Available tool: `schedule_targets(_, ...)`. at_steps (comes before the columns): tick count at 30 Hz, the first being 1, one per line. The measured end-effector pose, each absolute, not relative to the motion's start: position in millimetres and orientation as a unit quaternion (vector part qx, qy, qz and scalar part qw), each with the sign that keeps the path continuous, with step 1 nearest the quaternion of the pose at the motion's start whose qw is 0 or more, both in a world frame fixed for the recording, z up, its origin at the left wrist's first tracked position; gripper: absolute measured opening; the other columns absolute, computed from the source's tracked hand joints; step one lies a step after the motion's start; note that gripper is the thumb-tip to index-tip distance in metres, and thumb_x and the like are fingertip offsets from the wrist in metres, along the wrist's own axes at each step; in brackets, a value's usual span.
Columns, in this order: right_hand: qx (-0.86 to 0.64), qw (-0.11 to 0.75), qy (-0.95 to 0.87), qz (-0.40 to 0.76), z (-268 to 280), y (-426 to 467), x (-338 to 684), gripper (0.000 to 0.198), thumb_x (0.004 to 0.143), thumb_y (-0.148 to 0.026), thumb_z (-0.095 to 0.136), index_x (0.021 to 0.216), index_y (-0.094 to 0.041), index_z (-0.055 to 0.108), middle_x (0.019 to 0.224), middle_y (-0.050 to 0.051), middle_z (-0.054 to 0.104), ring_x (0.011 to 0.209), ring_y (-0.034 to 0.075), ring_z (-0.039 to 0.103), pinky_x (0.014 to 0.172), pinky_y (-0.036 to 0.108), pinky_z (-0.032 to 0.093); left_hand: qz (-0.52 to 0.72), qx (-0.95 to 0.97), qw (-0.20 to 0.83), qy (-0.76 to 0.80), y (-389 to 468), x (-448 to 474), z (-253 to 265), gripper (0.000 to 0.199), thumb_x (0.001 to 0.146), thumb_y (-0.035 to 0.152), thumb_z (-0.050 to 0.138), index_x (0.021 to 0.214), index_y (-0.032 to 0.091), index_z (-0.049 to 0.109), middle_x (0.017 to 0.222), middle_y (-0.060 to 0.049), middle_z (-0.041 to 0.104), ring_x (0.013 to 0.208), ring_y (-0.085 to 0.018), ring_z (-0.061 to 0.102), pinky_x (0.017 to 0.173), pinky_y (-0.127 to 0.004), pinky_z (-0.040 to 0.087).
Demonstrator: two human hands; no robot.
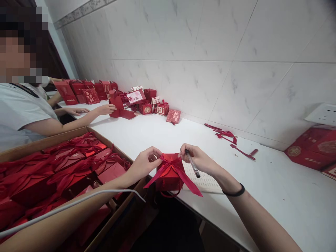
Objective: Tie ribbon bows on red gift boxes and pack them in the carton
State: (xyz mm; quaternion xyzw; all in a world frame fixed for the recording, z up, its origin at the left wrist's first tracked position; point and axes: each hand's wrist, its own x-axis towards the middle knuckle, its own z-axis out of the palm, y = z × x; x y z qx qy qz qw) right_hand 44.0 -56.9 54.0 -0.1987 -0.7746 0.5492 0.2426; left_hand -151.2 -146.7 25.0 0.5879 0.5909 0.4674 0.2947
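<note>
A small red gift box [168, 182] sits at the table's near edge, with a red ribbon [172, 162] tied in a bow on its top. The bow's two tails hang down over the front and sides. At the bow's left side, my left hand [145, 162] pinches the ribbon between thumb and fingers. On the right side my right hand [196, 157] has its fingertips closed at the ribbon's other loop, while a pen [193, 163] is held in the same hand. A notebook with handwriting [204, 180] lies partly under the right hand and behind the box.
A cardboard carton [105, 140] full of ribboned red boxes stands at left, with a white cable [78, 203] crossing in front. Beyond it a co-worker's hand [107, 109] holds red card. Finished-looking boxes [145, 108], loose ribbons [227, 134] and red bags [309, 150] line the wall.
</note>
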Motion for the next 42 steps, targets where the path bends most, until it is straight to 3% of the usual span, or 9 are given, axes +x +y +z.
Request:
schedule_targets(6, -0.214, 0.212, -0.795, 0.526, 53, -69, 42, 0.006, 0.075, -0.016, 0.038, 0.073, -0.019, 0.041, 0.063, -0.005, 0.042, 0.054, 0.011, 0.041, 0.051, 0.023, 0.034, 0.461, 0.607, 0.279, 0.584, -150, -148, 15, 0.013, 0.073, 0.023, 0.054, 0.085, 0.018, 0.054, 0.065, 0.004, 0.055, 0.056, -0.01, 0.049, 0.055, -0.023, 0.041)
schedule_targets(11, -0.222, 0.222, -0.817, 0.483, 41, -67, 37, 0.022, 0.085, -0.04, 0.047, 0.077, -0.019, 0.046, 0.066, -0.002, 0.05, 0.059, 0.014, 0.046, 0.054, 0.026, 0.036, 0.454, 0.622, 0.277, 0.575, -155, -141, 19, 0.011, 0.073, 0.019, 0.052, 0.083, 0.021, 0.053, 0.063, 0.004, 0.051, 0.056, -0.011, 0.045, 0.054, -0.026, 0.038)
schedule_targets(19, -0.273, 0.237, -0.825, 0.434, 38, -59, 38, 0.026, 0.076, -0.039, 0.056, 0.07, -0.021, 0.039, 0.056, -0.006, 0.041, 0.05, 0.011, 0.037, 0.047, 0.023, 0.028, 0.445, 0.636, 0.25, 0.579, -153, -145, 15, 0.008, 0.072, 0.02, 0.052, 0.079, 0.018, 0.054, 0.066, 0.003, 0.05, 0.058, -0.01, 0.044, 0.056, -0.025, 0.038)
schedule_targets(25, -0.359, 0.229, -0.797, 0.428, 53, -47, 49, 0.033, 0.075, -0.049, 0.058, 0.071, -0.021, 0.042, 0.068, 0.002, 0.061, 0.058, 0.015, 0.053, 0.05, 0.024, 0.034, 0.464, 0.614, 0.307, 0.56, -155, -150, 18, 0.02, 0.073, 0.029, 0.057, 0.087, 0.019, 0.046, 0.07, 0.004, 0.048, 0.059, -0.009, 0.045, 0.057, -0.023, 0.038)
schedule_targets(28, -0.371, 0.182, -0.794, 0.446, 60, -45, 54, 0.037, 0.078, -0.053, 0.058, 0.07, -0.02, 0.043, 0.069, 0.004, 0.064, 0.06, 0.016, 0.057, 0.051, 0.025, 0.035, 0.447, 0.594, 0.327, 0.583, -157, -151, 27, 0.026, 0.079, 0.043, 0.049, 0.074, 0.018, 0.044, 0.064, 0.005, 0.043, 0.056, -0.009, 0.042, 0.054, -0.023, 0.035)
schedule_targets(32, -0.336, 0.127, -0.805, 0.473, 63, -48, 56, 0.035, 0.074, -0.047, 0.065, 0.067, -0.02, 0.043, 0.061, 0.002, 0.06, 0.059, 0.016, 0.056, 0.053, 0.025, 0.037, 0.375, 0.585, 0.332, 0.638, -154, -148, 35, 0.039, 0.079, 0.051, 0.043, 0.058, 0.018, 0.039, 0.054, 0.006, 0.035, 0.05, -0.009, 0.034, 0.049, -0.023, 0.028)
schedule_targets(37, -0.296, 0.123, -0.807, 0.497, 57, -47, 53, 0.027, 0.069, -0.035, 0.065, 0.068, -0.02, 0.043, 0.058, -0.003, 0.054, 0.057, 0.014, 0.054, 0.053, 0.024, 0.037, 0.379, 0.583, 0.342, 0.632, -151, -144, 30, 0.034, 0.075, 0.047, 0.046, 0.057, 0.019, 0.037, 0.053, 0.007, 0.036, 0.049, -0.009, 0.034, 0.05, -0.023, 0.029)
schedule_targets(42, -0.301, 0.085, -0.827, 0.467, 57, -45, 56, 0.024, 0.07, -0.031, 0.063, 0.066, -0.019, 0.043, 0.058, -0.002, 0.052, 0.059, 0.015, 0.053, 0.05, 0.023, 0.034, 0.365, 0.598, 0.288, 0.653, -151, -148, 20, 0.031, 0.078, 0.041, 0.042, 0.057, 0.02, 0.032, 0.054, 0.007, 0.032, 0.052, -0.009, 0.032, 0.051, -0.024, 0.028)
